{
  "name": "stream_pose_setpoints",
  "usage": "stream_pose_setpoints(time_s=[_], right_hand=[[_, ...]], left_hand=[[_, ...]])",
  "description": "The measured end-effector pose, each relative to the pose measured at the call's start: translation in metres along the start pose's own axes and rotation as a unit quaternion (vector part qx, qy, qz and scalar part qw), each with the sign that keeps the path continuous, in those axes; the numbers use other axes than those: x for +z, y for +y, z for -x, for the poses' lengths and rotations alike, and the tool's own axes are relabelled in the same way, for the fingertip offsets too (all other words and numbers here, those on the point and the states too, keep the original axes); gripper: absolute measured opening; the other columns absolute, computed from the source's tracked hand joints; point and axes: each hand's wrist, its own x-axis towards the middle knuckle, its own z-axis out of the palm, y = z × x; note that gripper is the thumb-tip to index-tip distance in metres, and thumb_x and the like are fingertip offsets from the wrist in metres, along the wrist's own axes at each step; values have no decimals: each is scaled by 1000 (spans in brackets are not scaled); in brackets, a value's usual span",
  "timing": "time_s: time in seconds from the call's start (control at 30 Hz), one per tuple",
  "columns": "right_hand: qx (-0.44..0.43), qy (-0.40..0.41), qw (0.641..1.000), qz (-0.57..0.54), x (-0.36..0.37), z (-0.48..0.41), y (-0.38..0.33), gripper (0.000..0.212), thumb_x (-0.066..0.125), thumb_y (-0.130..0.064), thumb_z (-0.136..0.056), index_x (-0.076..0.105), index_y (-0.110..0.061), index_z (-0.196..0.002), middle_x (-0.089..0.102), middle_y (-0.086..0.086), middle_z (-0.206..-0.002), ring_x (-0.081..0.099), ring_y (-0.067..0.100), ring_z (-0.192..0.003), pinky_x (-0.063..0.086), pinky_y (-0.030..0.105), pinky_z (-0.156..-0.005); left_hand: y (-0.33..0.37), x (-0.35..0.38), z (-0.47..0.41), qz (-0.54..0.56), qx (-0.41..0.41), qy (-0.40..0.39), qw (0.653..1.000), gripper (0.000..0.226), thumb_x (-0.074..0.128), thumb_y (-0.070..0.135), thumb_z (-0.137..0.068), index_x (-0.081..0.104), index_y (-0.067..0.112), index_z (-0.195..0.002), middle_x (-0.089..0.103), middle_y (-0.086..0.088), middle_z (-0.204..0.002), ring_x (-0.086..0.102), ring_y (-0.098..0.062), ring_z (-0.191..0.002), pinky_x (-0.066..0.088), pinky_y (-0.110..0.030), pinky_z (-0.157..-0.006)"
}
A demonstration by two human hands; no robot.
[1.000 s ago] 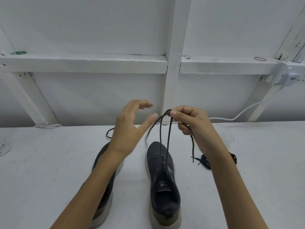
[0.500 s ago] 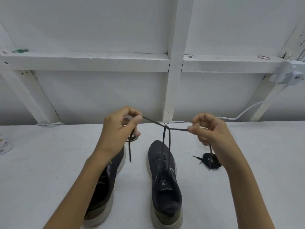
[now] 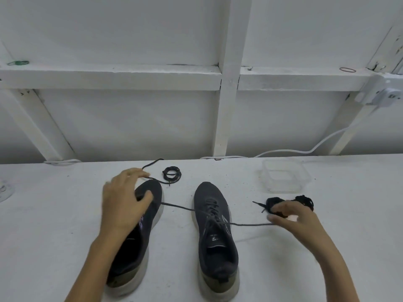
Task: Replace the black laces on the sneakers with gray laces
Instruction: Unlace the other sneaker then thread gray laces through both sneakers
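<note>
Step, as I read it: lacing of the right sneaker [image 3: 216,243], frame centre, looks done. The threaded lace [image 3: 178,207] crosses up through its eyelets, and both tails lie slack on the surface [image 3: 54,214], one out to frame left and one to frame right. It reads dark gray, a shade lighter than the black lace bundle [image 3: 303,200] at mid right.

Your left hand [image 3: 124,205] sits over the toe of the left sneaker [image 3: 152,192], fingers spread and relaxed, gripping nothing I can see. Your right hand [image 3: 298,219] is blurred. Its fingers reach over the bundle and the right tail ends at the fingertips, but I can't tell if it's pinched.

The next move likely calls for either tying those tails or starting on the left sneaker, whose eyelets your forearm hides.

A coiled lace [image 3: 172,174] and a loose lace strand [image 3: 152,163] lie just beyond the left toe, colour unclear. A clear plastic container [image 3: 283,189] sits upper right.
</note>
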Motion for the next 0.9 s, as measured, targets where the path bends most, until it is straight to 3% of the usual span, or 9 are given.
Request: stream_pose_setpoints(time_s=[0.1,0.17,0.23,0.33,0.43,0.57,0.67,0.73,0.9], right_hand=[[-63,-73,995,-12,24,-3,-17,20,83,-27,-75,74,-31,-93,67,-17,-104,58,-3,-103,41,17,-89],[-89,-160,983,-19,42,-2,-29,21,80,-31,-77,74,-31,-97,69,-19,-105,61,-2,-102,44,23,-94],[-106,-210,972,1,59,-1,-38,19,79,-30,-79,75,-27,-98,73,-14,-100,66,1,-95,47,27,-93],[-115,-221,969,-2,74,-2,-43,13,79,-25,-80,76,-20,-92,75,-5,-89,69,10,-84,54,31,-83],[-120,-235,964,-19,76,-5,-43,3,76,-18,-83,74,-16,-83,73,4,-81,68,22,-74,55,34,-74],[-104,-207,972,-31,71,-7,-41,9,66,-6,-88,67,-7,-79,65,0,-67,57,13,-58,50,27,-62],[-71,-190,978,-45,64,-6,-31,15,65,-6,-88,67,-11,-74,61,-3,-61,50,14,-54,42,24,-55],[-64,-182,980,-48,61,-4,-21,19,68,-10,-86,68,-19,-69,62,-3,-60,47,14,-57,37,23,-56],[-43,-134,988,-63,59,-2,-6,22,71,-8,-81,70,-23,-64,62,1,-56,53,17,-62,41,31,-66]], left_hand=[[23,20,15,80,124,-114,982,40,47,50,-81,59,38,-117,55,23,-126,48,-1,-122,16,-45,-116],[38,36,27,114,168,-201,958,45,42,62,-86,54,43,-124,51,30,-128,38,12,-126,-4,-38,-119],[45,50,37,101,193,-234,948,48,34,66,-88,52,44,-127,51,31,-129,34,17,-126,-11,-35,-119],[49,60,42,109,190,-210,953,42,31,63,-90,61,41,-111,61,28,-110,46,15,-111,-4,-32,-120],[47,63,43,144,174,-174,958,37,39,59,-89,68,35,-95,66,24,-94,57,7,-96,6,-31,-120],[43,62,44,168,160,-160,959,26,50,53,-86,68,34,-86,67,26,-88,61,5,-87,11,-30,-118],[39,63,48,168,152,-149,963,12,56,45,-86,63,36,-89,67,26,-89,61,5,-83,16,-30,-117],[38,65,51,163,144,-140,966,3,61,35,-86,62,34,-83,66,24,-86,61,2,-78,19,-29,-115],[36,70,52,143,120,-139,973,14,60,26,-85,54,33,-75,59,19,-77,54,-5,-67,16,-29,-116]])
